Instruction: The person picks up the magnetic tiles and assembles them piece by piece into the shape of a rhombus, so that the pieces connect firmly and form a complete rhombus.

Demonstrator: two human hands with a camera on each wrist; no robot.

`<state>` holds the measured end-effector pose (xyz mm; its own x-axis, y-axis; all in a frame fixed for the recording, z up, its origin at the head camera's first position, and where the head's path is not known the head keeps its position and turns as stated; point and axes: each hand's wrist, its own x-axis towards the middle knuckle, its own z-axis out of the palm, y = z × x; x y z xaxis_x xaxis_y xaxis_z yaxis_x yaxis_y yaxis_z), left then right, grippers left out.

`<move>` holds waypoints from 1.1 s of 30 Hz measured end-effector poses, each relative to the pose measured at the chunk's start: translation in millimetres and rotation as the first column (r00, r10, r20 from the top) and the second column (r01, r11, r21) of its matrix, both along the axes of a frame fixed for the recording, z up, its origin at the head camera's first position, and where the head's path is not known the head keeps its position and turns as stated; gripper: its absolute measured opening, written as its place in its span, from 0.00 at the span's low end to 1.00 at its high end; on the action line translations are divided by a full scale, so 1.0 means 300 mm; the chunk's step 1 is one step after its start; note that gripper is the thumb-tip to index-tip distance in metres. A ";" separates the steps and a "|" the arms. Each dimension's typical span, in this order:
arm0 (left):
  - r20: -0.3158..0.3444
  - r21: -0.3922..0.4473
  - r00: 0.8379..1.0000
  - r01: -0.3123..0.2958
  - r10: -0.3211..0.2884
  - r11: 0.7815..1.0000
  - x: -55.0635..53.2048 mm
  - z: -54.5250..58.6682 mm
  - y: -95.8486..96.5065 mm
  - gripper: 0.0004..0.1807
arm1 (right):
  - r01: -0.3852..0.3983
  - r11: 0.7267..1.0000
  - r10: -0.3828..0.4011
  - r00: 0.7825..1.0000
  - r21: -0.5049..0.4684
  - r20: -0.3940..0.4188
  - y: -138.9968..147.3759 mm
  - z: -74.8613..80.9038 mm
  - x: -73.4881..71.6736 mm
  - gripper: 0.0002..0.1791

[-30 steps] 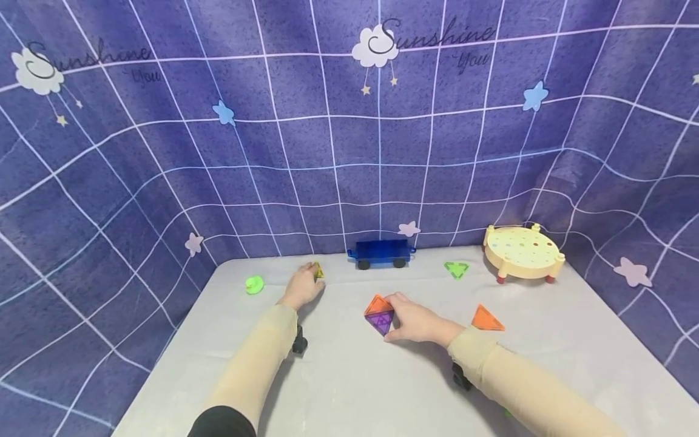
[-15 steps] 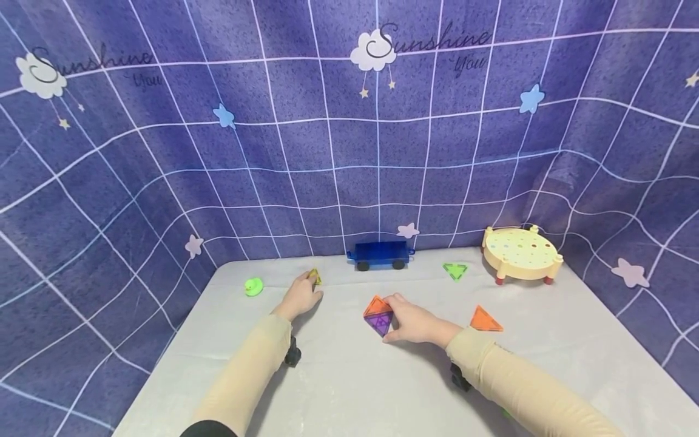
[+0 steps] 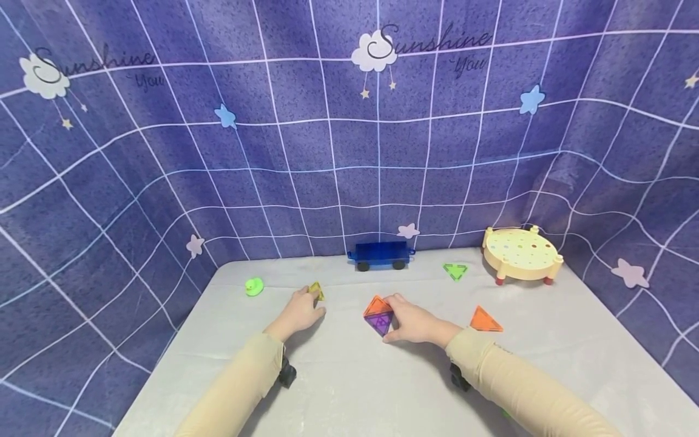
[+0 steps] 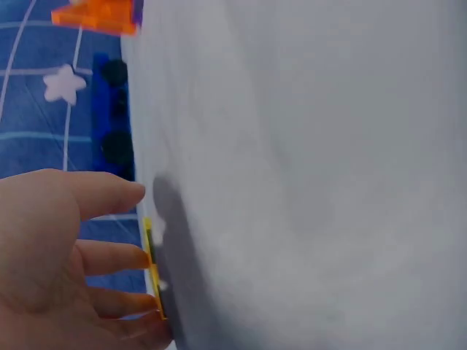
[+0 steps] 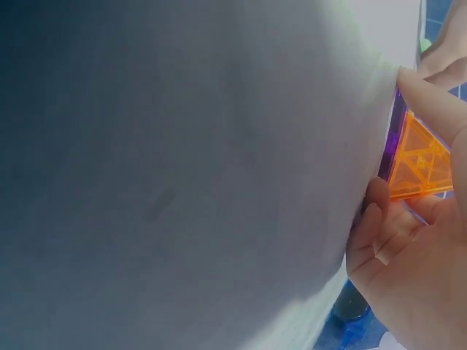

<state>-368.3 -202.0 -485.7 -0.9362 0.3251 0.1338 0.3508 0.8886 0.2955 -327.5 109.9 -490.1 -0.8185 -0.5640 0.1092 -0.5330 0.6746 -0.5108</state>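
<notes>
My left hand [image 3: 297,312] touches a small yellow triangular magnetic tile [image 3: 317,291] lying on the table. In the left wrist view, extended fingertips rest on this yellow tile [image 4: 155,273], while the thumb stays apart from it. My right hand [image 3: 416,320] holds a purple triangular tile [image 3: 380,322] between thumb and fingers. Along one edge of the purple tile sits an orange triangular tile [image 3: 377,305]; the right wrist view shows the orange tile [image 5: 422,160] rising off the table while the purple one lies flat.
A blue wheeled car base [image 3: 381,255] stands at the back. To its right are a green triangular tile [image 3: 455,271] and a cream toy table [image 3: 522,253]. An orange tile [image 3: 485,320] lies beyond the right wrist, and a green toy duck [image 3: 253,286] sits at left.
My left hand has slid the yellow tile along the table toward the front. The right hand and its orange and purple tiles have stayed in place.
</notes>
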 end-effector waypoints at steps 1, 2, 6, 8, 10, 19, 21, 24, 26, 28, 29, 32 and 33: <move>0.003 -0.001 1.000 0.003 -0.003 1.000 0.010 0.003 0.005 0.30 | 0.003 1.000 -0.003 1.000 -0.001 0.000 0.000 0.001 -0.001 0.46; 0.004 -0.002 1.000 0.007 -0.007 1.000 0.020 0.005 0.010 0.30 | 0.005 1.000 -0.005 1.000 0.000 0.000 -0.001 0.003 -0.001 0.46; 0.010 0.005 0.999 0.031 -0.031 1.000 0.057 0.018 0.029 0.29 | 0.010 1.000 -0.010 1.000 -0.017 0.009 -0.005 0.013 -0.005 0.45; 0.019 0.017 0.999 0.046 -0.046 0.999 0.075 0.024 0.039 0.28 | 0.007 1.000 -0.007 1.000 -0.020 0.013 -0.006 0.015 -0.008 0.45; 0.026 0.026 0.998 0.060 -0.061 0.998 0.090 0.023 0.049 0.28 | 0.007 1.000 -0.007 1.000 -0.026 0.017 -0.008 0.010 -0.011 0.45; 0.036 0.084 0.997 0.068 -0.071 0.994 0.131 0.003 0.082 0.25 | 0.025 0.998 -0.023 0.999 -0.051 0.040 -0.022 0.015 0.007 0.44; 0.038 0.095 0.997 0.060 -0.064 0.994 0.136 -0.004 0.087 0.25 | 0.034 0.997 -0.031 0.998 -0.063 0.054 -0.024 0.015 0.011 0.45; 0.020 0.102 0.998 0.065 -0.067 0.993 0.145 -0.014 0.094 0.25 | 0.051 0.996 -0.046 0.997 -0.076 0.066 -0.026 0.009 0.017 0.45; 0.006 0.110 0.997 0.076 -0.077 0.991 0.152 -0.017 0.098 0.24 | 0.061 0.995 -0.055 0.996 -0.079 0.069 -0.027 0.006 0.021 0.45; -0.007 0.123 0.996 0.093 -0.093 0.988 0.160 -0.018 0.103 0.23 | 0.066 0.995 -0.061 0.996 -0.078 0.062 -0.027 0.004 0.024 0.45; -0.012 0.130 0.995 0.102 -0.101 0.986 0.164 -0.017 0.105 0.23 | 0.068 0.995 -0.063 0.996 -0.080 0.058 -0.028 0.004 0.025 0.45; -0.015 0.143 0.992 0.122 -0.121 0.982 0.174 -0.011 0.113 0.23 | 0.073 0.994 -0.069 0.996 -0.082 0.048 -0.029 0.008 0.026 0.45; -0.019 0.144 0.992 0.127 -0.126 0.981 0.176 -0.008 0.116 0.23 | 0.076 0.994 -0.072 0.996 -0.082 0.044 -0.029 0.009 0.026 0.45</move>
